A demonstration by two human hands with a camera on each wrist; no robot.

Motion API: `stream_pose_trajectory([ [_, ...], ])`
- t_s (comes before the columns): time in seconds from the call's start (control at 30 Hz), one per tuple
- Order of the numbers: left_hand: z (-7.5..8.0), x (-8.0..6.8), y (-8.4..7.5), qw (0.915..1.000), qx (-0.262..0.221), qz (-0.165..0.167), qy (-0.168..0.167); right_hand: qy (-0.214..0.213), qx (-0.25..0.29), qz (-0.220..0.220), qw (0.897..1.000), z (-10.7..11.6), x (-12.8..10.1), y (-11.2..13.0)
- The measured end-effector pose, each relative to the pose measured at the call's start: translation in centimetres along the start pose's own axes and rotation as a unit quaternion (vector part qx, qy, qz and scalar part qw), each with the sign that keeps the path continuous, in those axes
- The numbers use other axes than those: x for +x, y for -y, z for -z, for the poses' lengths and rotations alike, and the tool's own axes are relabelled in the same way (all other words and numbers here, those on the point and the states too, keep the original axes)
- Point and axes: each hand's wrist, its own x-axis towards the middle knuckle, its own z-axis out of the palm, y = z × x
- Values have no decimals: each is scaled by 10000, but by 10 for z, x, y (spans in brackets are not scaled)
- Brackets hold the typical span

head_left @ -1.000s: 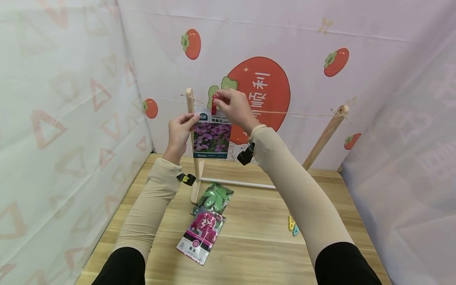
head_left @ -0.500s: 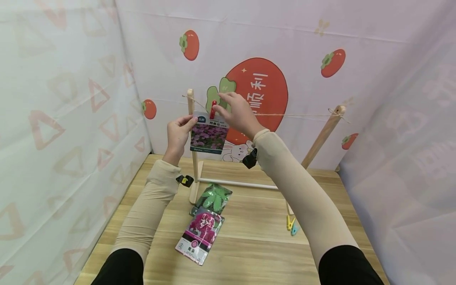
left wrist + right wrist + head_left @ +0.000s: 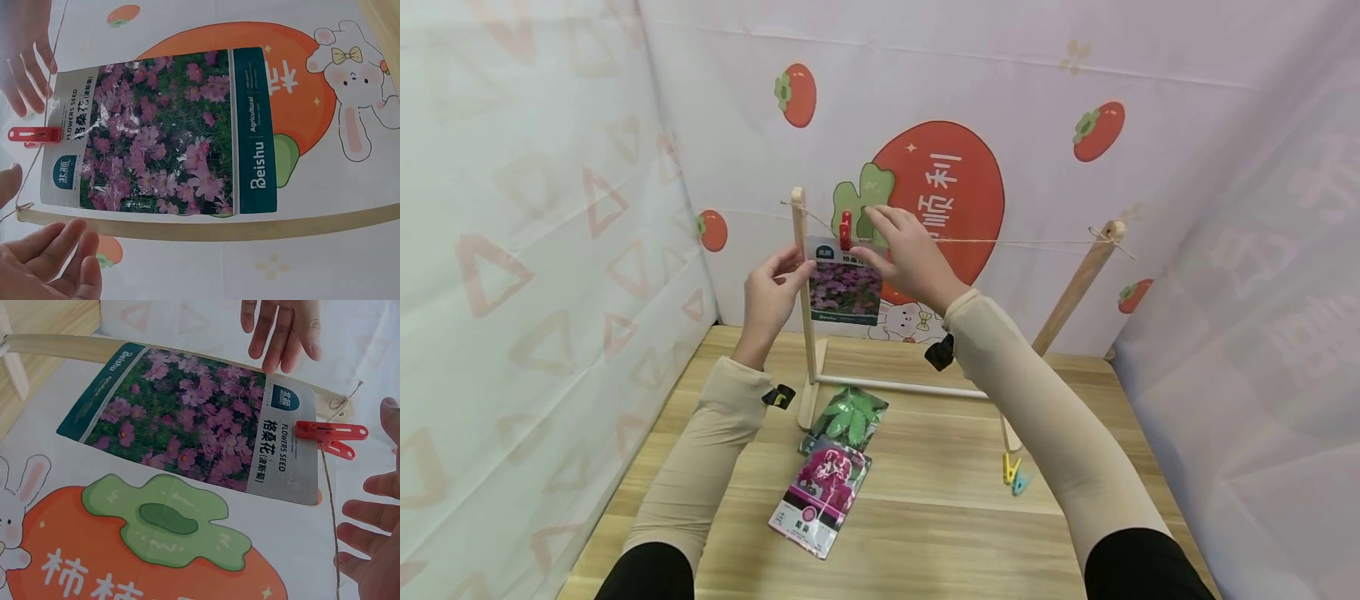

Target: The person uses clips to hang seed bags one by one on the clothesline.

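Note:
A flower seed packet (image 3: pixel 844 292) with pink blossoms hangs from the twine (image 3: pixel 1015 242), held at its top edge by a red clothespin (image 3: pixel 331 432). Just left of the packet is my left hand (image 3: pixel 772 287), its fingers relaxed; the left wrist view shows a gap between that hand and the packet. My right hand (image 3: pixel 917 257) hovers to the right of the clothespin with fingers spread and holds nothing. From the head camera, it covers the packet's upper right corner.
Two more seed packets, one green (image 3: pixel 852 417) and one magenta (image 3: pixel 823 497), overlap on the wooden table (image 3: pixel 940 533). A yellow clothespin (image 3: pixel 1011 468) and a blue clothespin (image 3: pixel 1021 482) lie to the right. Wooden posts (image 3: pixel 1075 292) hold up the twine.
Both hands have let go: the right fingers opened off the red clothespin, and the left hand released the packet's edge and drew back left. The packet now hangs by the clothespin.

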Motion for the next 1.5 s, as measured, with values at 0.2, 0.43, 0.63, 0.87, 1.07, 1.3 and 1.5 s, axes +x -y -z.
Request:
stream_pose_trajectory([
  [0.2,3,-8,3,9989,370,-125,248,-166,172,144,9996,-2,-14,1],
  [0.43,5,-18,3,9963,703,-160,471,-308,73,290,9991,0,-32,0],
  [0.63,5,-26,9,9940,878,69,646,-303,79,383,9988,-4,-50,-3],
  [0.87,7,-36,13,9912,1065,-61,784,-588,73,671,9960,-6,-72,-6],
  [1.07,8,-47,15,9884,1181,64,949,-598,118,692,9957,-11,-94,-12],
  [1.3,8,-55,22,9868,1232,234,1026,-690,258,654,9951,-17,-113,-20],
  [1.5,6,-63,29,9844,1288,397,1131,-632,281,431,9967,-24,-125,-25],
])
